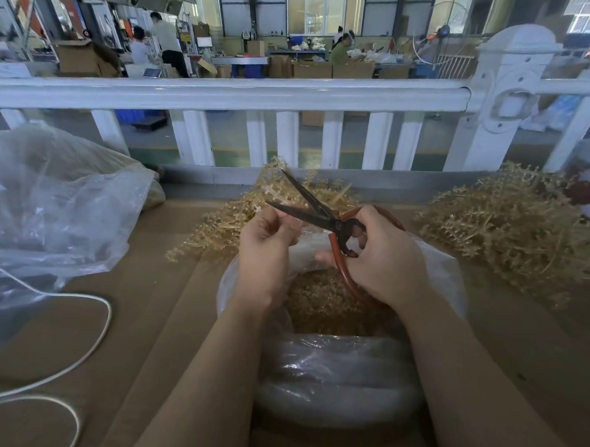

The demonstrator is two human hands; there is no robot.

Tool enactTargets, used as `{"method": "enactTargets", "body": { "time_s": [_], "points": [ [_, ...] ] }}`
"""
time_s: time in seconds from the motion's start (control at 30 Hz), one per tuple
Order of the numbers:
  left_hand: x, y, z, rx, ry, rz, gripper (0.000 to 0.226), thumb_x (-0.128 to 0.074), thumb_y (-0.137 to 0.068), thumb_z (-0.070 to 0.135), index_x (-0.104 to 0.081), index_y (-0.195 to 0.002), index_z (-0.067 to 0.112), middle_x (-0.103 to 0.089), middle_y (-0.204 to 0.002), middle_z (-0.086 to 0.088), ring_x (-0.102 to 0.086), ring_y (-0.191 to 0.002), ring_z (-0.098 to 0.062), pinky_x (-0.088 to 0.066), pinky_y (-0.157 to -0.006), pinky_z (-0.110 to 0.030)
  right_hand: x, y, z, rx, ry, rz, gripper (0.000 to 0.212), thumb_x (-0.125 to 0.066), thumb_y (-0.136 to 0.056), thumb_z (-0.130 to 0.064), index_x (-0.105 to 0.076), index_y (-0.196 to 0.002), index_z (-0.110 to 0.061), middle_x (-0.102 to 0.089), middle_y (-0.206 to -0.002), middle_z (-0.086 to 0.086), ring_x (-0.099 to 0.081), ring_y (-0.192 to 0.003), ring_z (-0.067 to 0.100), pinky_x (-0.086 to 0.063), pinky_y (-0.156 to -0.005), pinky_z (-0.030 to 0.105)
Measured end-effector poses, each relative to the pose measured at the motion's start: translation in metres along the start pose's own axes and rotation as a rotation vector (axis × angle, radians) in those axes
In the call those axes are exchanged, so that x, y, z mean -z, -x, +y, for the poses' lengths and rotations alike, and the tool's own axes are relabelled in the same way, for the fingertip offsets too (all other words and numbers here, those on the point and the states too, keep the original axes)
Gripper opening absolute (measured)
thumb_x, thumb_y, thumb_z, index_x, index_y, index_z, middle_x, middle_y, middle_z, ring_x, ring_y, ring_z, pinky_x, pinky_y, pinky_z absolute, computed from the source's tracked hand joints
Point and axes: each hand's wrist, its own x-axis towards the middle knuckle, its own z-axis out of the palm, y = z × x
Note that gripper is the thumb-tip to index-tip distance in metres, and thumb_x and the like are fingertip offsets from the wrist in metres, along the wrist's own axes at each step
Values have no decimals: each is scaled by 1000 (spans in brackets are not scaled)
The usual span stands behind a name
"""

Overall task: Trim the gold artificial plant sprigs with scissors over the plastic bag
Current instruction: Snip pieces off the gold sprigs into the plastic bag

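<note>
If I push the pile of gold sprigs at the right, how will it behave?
The pile of gold sprigs probably moves as one clump, since its thin branches look tangled. It seems light and airy. Loose bits may drop onto the table.

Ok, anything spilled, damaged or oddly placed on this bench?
Nothing looks damaged. The only loose item is a white cord looping across the cardboard surface on the left, beside the work. The open scissors in the right hand sit over the plastic bag, as expected.
</note>
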Motion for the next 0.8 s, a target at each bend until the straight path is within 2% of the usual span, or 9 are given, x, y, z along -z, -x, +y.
{"method": "enactTargets", "body": {
  "time_s": [0.1, 0.2, 0.3, 0.43, 0.5, 0.6, 0.67, 0.73, 0.8],
  "points": [
    [-1, 0, 2, 13, 17, -24, 18, -56, -97, 2, -62, -81, 2, -52, -64, 3, -46, -64, -9, -43, -65, -19, -1, 0, 1, 9, 32, 24, 60, -67, -66, -79, -49, -99, -32, -58, -90, -22, -57, -78, 3, -39, -58, 19],
    [0, 0, 2, 15, 42, -34, 16, -55, -97, -1, -60, -83, -7, -52, -64, 2, -45, -63, -9, -42, -65, -20, -1, 0, 0, 5, 39, 38, 60, -65, -66, -81, -52, -97, -31, -56, -85, -23, -55, -73, 1, -40, -56, 17],
    [2, 0, 2, 12, 47, -29, 19, -56, -96, -1, -62, -79, 0, -54, -64, 3, -47, -63, -9, -43, -65, -19, 0, 0, -2, 4, 44, 56, 60, -55, -64, -84, -52, -95, -33, -54, -82, -24, -58, -73, 2, -49, -59, 23],
    [0, 1, 5, 19, 128, -24, 15, -54, -95, -5, -62, -84, -10, -58, -62, 1, -52, -59, -5, -46, -62, -16, 2, 2, -4, 21, 41, 131, 65, -41, -66, -83, -60, -94, -28, -53, -78, -22, -57, -70, 4, -51, -59, 24],
    [0, 2, 6, 22, 143, -37, 20, -52, -96, -7, -62, -79, -4, -60, -59, 5, -55, -56, -2, -47, -59, -15, 2, 2, -5, 40, 49, 149, 64, -45, -69, -82, -62, -94, -26, -52, -76, -22, -53, -66, 4, -49, -57, 23],
    [-1, 2, 8, 27, 147, -48, 24, -51, -96, -7, -62, -76, 0, -62, -58, 6, -57, -55, -1, -48, -57, -14, 3, 2, -3, 30, 69, 129, 61, -55, -69, -80, -63, -96, -26, -57, -78, -20, -59, -67, 6, -52, -57, 25],
    [-1, 2, 8, 29, 147, -44, 24, -53, -96, -6, -61, -75, 1, -61, -59, 5, -55, -55, -2, -47, -58, -15, 3, 3, -3, 36, 76, 141, 59, -59, -69, -79, -63, -95, -26, -54, -75, -21, -57, -64, 5, -47, -53, 22],
    [-1, 2, 8, 25, 151, -43, 21, -54, -96, -3, -59, -76, 0, -56, -61, 0, -49, -58, -7, -44, -61, -18, 2, 3, -3, 45, 77, 162, 57, -61, -71, -78, -62, -91, -25, -47, -70, -22, -48, -59, 3, -38, -50, 20],
    [-1, 1, 7, 18, 151, -48, 18, -55, -97, -1, -58, -80, -3, -46, -66, -9, -40, -62, -14, -38, -64, -23, 2, 4, -3, 54, 76, 171, 58, -60, -71, -78, -63, -90, -24, -46, -70, -22, -47, -57, 4, -37, -49, 19]
  ]
}}
